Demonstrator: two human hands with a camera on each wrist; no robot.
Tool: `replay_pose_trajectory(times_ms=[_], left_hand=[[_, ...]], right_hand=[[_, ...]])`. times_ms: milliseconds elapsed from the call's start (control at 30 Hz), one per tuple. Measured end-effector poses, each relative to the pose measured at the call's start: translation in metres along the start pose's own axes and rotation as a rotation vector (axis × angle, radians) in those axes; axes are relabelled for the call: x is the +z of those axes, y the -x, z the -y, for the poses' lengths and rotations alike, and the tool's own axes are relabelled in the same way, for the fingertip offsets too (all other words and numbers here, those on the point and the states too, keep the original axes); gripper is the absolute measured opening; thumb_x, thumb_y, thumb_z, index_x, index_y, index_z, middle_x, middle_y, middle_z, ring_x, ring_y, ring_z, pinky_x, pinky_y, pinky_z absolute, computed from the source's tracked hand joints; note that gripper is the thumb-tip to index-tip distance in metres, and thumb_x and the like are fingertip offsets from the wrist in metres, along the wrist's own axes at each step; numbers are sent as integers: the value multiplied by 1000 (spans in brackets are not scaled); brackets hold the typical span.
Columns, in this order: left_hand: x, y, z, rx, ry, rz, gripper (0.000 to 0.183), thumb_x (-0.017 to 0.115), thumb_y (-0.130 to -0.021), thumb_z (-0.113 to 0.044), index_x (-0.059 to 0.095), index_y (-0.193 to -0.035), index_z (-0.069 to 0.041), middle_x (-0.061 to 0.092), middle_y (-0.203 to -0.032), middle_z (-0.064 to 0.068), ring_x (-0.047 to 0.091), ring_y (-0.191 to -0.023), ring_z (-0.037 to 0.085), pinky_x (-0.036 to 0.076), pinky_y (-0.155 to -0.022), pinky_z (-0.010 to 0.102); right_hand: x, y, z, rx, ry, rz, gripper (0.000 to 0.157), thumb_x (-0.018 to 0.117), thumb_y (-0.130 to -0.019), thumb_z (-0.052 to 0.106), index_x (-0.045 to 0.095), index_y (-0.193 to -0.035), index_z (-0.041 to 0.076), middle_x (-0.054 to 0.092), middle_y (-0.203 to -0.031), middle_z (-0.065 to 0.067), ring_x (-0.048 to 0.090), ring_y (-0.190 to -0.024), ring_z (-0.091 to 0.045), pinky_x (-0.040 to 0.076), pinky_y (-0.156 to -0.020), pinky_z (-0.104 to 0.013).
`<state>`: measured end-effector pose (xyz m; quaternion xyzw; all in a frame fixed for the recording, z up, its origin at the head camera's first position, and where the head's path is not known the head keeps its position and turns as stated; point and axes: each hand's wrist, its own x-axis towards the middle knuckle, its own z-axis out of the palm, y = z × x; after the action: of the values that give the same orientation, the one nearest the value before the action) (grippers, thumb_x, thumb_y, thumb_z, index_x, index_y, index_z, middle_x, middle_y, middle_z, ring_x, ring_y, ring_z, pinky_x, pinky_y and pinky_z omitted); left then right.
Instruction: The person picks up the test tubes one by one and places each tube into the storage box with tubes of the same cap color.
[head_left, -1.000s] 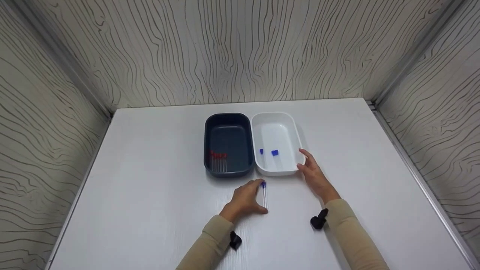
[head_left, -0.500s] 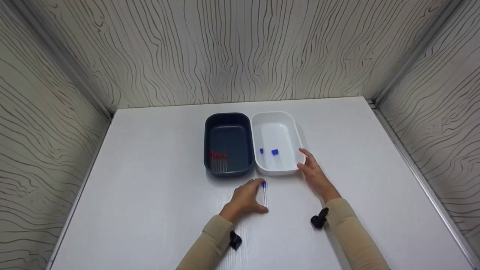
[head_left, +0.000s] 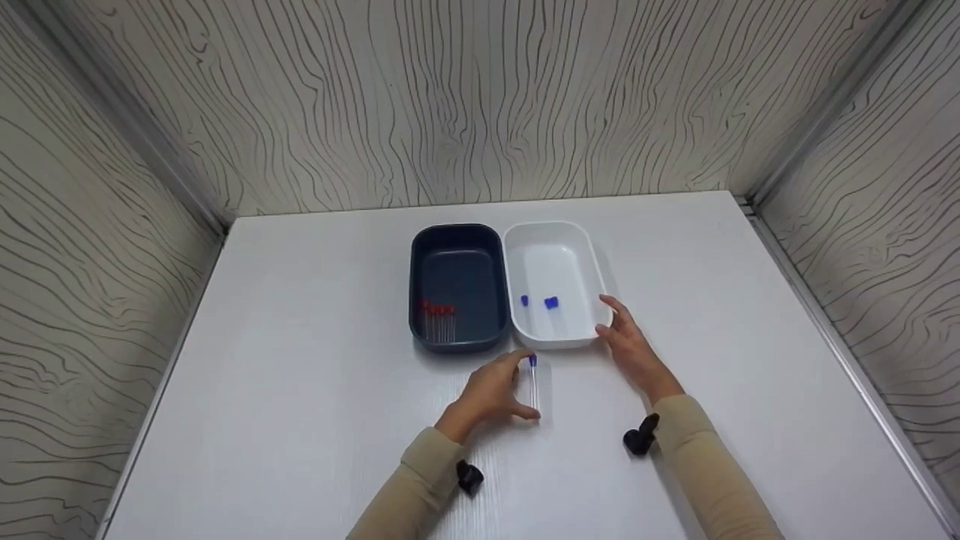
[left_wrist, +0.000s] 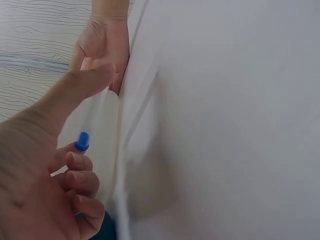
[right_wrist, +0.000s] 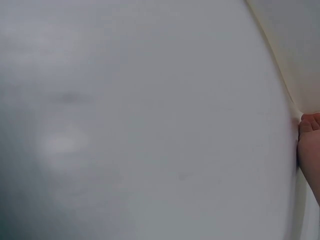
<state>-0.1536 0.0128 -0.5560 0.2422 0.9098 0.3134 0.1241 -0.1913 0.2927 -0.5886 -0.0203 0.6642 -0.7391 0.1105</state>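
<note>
My left hand (head_left: 491, 386) holds a clear test tube (head_left: 534, 390) with a blue cap lengthwise, thumb at the bottom end and a fingertip on the cap. In the left wrist view the blue cap (left_wrist: 82, 141) rests against the index finger and the thumb covers the other end. The tube is just over the table, in front of the trays. My right hand (head_left: 634, 352) grips the near right corner of the white tray (head_left: 559, 344). Only part of the right hand (right_wrist: 311, 135) shows in the right wrist view.
Inside the white tray lie several tubes with blue caps (head_left: 551, 303). Left of it, side by side, stands a dark blue tray (head_left: 461, 347) where several tubes with red caps (head_left: 439, 310) lie. Patterned panels (head_left: 465, 105) enclose the white table (head_left: 300, 360) at the back and sides.
My left hand has raised the blue-capped tube a little and moved it slightly away from me; its shadow now shows apart on the right. The right hand stays at the white tray.
</note>
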Motion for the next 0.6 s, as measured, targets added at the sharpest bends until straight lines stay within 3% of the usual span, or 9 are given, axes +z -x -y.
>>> replay_pose_trajectory(times_ms=[300,467,600], left_hand=[[-13,-1,-9,36,3,4,96,91,-60,-39,45,-142,-18,65,-98,6,48,-77,8,44,-69,23],[-17,-2,-13,62,14,-4,94,89,-62,-39,44,-142,-19,63,-96,7,42,-73,7,35,-63,20],[-21,-4,-15,85,6,-14,93,89,-63,-40,44,-141,-18,62,-96,9,40,-71,7,32,-60,19]], right_hand=[[-1,-2,1,-1,-10,-1,64,46,-100,9,9,-153,11,-32,-159,-6,-34,-146,-24,-19,-122,-47],[-1,-2,1,21,-14,-1,63,45,-101,10,10,-153,14,-24,-162,-5,-26,-149,-25,-16,-123,-49],[-3,-1,-1,15,-38,21,64,44,-101,9,8,-153,12,-32,-159,-5,-35,-145,-26,-22,-120,-53]])
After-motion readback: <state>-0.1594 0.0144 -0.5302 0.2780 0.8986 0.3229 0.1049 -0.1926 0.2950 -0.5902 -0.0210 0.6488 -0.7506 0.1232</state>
